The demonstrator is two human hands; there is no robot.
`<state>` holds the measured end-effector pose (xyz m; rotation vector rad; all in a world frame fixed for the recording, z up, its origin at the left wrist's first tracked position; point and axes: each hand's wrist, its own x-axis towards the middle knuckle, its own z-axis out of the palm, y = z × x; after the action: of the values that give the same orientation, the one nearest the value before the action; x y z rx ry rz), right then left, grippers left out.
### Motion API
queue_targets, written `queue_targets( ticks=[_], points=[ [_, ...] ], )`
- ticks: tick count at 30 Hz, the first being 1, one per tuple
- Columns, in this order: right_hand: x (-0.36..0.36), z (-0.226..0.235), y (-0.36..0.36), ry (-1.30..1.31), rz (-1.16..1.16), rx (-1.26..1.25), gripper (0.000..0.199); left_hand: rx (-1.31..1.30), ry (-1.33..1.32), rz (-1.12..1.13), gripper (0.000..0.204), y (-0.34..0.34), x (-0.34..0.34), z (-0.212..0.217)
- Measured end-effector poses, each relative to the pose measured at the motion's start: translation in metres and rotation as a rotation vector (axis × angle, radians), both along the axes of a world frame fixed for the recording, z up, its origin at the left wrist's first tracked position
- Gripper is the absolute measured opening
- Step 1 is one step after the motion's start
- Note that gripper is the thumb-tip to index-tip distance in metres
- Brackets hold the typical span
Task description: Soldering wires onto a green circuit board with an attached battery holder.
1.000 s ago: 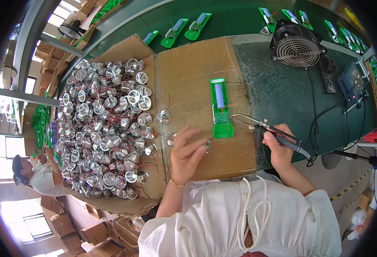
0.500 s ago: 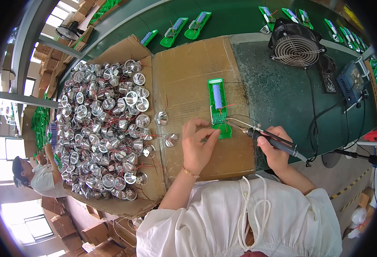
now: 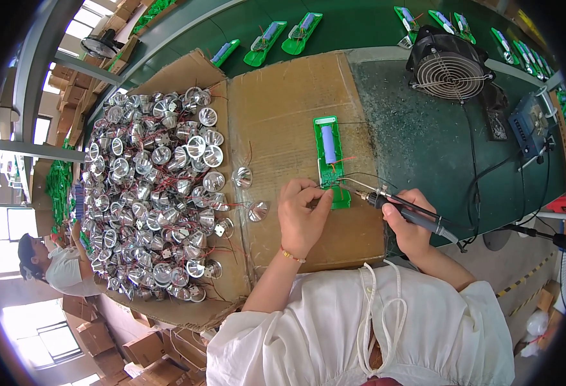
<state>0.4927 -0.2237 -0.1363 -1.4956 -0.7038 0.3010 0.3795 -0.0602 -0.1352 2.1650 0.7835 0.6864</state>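
A green plastic housing point(image 3: 343, 201) lies lengthwise on the cardboard in front of me. It carries a blue-wrapped cylindrical battery point(image 3: 328, 145) and a small green circuit board point(image 3: 330, 175) with thin red and dark wires. My left hand point(image 3: 303, 215) is at the board's lower left, thumb and forefinger pinched together; whatever is between them is too small to make out. In my right hand point(image 3: 413, 222) is a soldering iron point(image 3: 379, 200), with a thin metal tube running along it. Its tip points left, at the board's lower end.
Left stands a cardboard box point(image 3: 226, 293) of shiny reflector cups with red wires; two loose reflectors point(image 3: 257, 210) lie beside it. A black fan point(image 3: 448, 74) and a blue soldering station point(image 3: 529, 125) stand right. More green housings point(image 3: 302, 33) line the far belt. A co-worker point(image 3: 61, 262) is at far left.
My left thumb and forefinger have drawn together and moved slightly right, toward the board. The iron stays at the board. The whole view has shifted a little.
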Motion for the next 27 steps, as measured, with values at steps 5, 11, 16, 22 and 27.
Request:
queue_targets(
  ticks=[5,11,16,22,27],
  points=[
    [-0.0004,0.0025,-0.0035,0.101,-0.063,0.04,0.016,-0.019,-0.001,0.001,0.01,0.0006,-0.0003,-0.0005],
    [0.0014,-0.0009,-0.0087,0.108,-0.035,0.027,0.015,-0.027,0.01,0.001,0.01,0.0006,0.0008,0.0016],
    [-0.0011,0.0005,-0.0029,0.086,-0.004,0.042,0.014,-0.033,0.02,-0.005,0.01,0.0012,0.0002,0.0001],
    [-0.0002,-0.001,-0.0012,0.074,-0.009,0.008,0.014,-0.061,0.003,0.008,0.011,-0.001,0.0012,0.0016],
    [-0.0011,-0.006,-0.0018,-0.001,-0.02,-0.002,0.015,-0.042,0.012,0.003,0.011,-0.0008,0.0019,0.0012]
  ],
)
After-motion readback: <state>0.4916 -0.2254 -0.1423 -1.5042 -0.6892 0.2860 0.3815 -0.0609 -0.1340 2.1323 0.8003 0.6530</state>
